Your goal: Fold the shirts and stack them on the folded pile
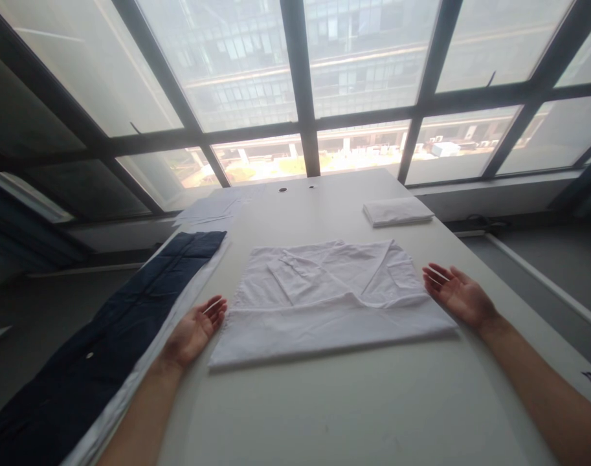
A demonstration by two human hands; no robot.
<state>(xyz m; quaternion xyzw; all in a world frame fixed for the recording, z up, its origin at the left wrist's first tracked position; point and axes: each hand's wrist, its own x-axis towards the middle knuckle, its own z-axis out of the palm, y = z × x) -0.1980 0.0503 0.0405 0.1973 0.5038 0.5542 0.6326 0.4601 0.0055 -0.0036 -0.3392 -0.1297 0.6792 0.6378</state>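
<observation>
A white garment point(324, 327) lies folded on the white table point(334, 408) in front of me, its near part turned up in a broad flap across the front. Wrinkled layers and what looks like a pocket outline show on its far half. Beside its left edge is my left hand point(192, 331), palm turned inward, fingers loosely spread and holding nothing. My right hand point(457, 294) is at the right edge, palm up with fingers apart, also with nothing in it. Whether either hand touches the cloth I cannot tell.
Dark navy clothing point(130, 310) lies along the table's left edge over white cloth. A neatly folded white cloth point(397, 211) sits at the back right. Papers point(210, 208) rest at the far left. Beyond the table stand large framed windows point(307, 90).
</observation>
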